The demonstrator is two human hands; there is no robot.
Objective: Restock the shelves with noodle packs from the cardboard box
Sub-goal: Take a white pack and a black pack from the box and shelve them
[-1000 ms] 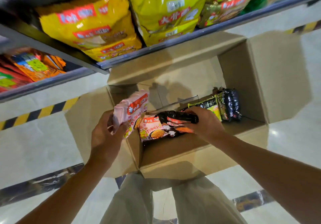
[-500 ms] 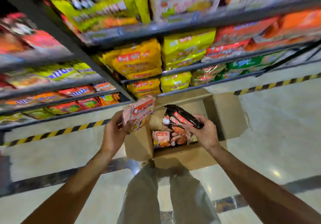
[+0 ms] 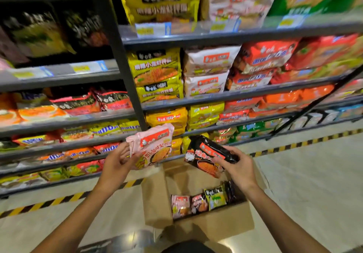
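Nearest, the open cardboard box is sitting on the pale floor, with four noodle packs standing in a row along its near wall. Above it, the left hand is gripping a pink noodle pack, fingers curled round its left edge, the pack tilted up toward the shelves. The right hand is grasping a black noodle pack from the right side, holding it over the box. Beyond both, a black-and-yellow hazard stripe is running along the shelf base, and the grey shelves are carrying yellow, white, red and orange multipacks.
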